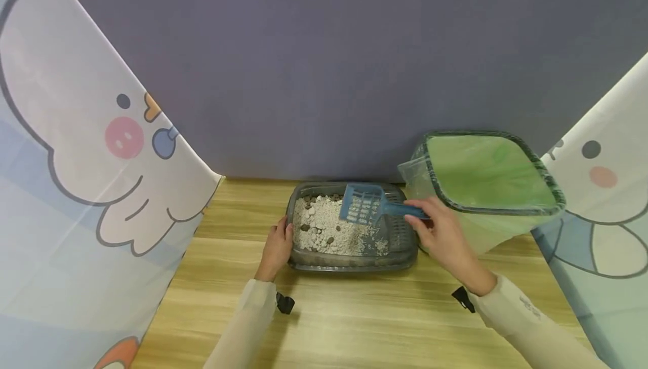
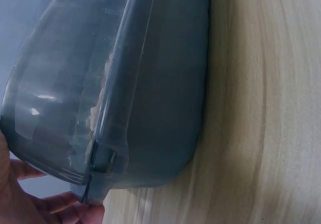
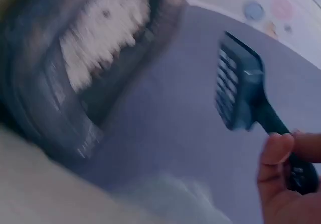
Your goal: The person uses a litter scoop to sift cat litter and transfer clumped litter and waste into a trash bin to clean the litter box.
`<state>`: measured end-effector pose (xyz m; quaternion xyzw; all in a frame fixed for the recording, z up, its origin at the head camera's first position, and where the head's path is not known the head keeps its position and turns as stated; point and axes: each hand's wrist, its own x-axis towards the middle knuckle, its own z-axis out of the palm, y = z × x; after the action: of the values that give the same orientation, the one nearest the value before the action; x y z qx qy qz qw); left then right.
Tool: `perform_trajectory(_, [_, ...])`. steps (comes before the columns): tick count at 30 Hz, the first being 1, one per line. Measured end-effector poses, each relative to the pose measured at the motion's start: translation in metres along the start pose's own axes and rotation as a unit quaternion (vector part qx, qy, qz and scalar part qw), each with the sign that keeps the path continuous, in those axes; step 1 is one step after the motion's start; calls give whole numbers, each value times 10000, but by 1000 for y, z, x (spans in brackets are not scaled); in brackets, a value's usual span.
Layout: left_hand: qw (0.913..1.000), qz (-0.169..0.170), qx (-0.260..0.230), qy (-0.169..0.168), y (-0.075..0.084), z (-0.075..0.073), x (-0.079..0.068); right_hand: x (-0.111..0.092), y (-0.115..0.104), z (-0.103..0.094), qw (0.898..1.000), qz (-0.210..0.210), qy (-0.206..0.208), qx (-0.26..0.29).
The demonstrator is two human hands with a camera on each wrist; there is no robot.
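Note:
A grey litter box [image 1: 349,263] holds pale litter [image 1: 324,228] with several brown and white clumps, heaped toward its left; the right part of its floor shows bare. My left hand [image 1: 277,248] grips the box's left rim, and in the left wrist view its fingers [image 2: 60,206] curl about a corner of that rim. My right hand [image 1: 445,239] holds a blue slotted litter scoop [image 1: 363,205] by its handle, with the head above the litter. No load shows in the scoop. The right wrist view has the scoop [image 3: 241,83] tilted, apart from the box.
Right of the box stands a green bin [image 1: 486,172] with a dark rim and a clear plastic liner over its edge. A grey wall [image 1: 324,76] rises right behind the box. Printed cartoon curtains hang at both sides. Everything stands on a wood-grain table [image 1: 354,318].

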<state>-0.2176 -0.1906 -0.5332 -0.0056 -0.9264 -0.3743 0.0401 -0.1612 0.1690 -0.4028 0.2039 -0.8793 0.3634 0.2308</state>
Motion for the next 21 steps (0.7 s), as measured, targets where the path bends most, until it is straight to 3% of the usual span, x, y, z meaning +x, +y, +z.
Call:
perform_trajectory(3, [10000, 1, 1, 2, 2, -1, 1, -5, 8, 26, 9959, 339, -824, -156])
perform_trajectory(6, [10000, -2, -33, -7, 3, -1, 1, -10, 17, 48, 9893, 679, -1273, -218])
perform_trajectory(13, [10000, -18, -13, -5, 5, 0, 1, -22, 36, 81, 9767, 1257, -1735, -132])
perform_trajectory(21, [9997, -158, 76, -160, 1, 1, 2, -24, 43, 102, 9654, 1411, -2173, -299])
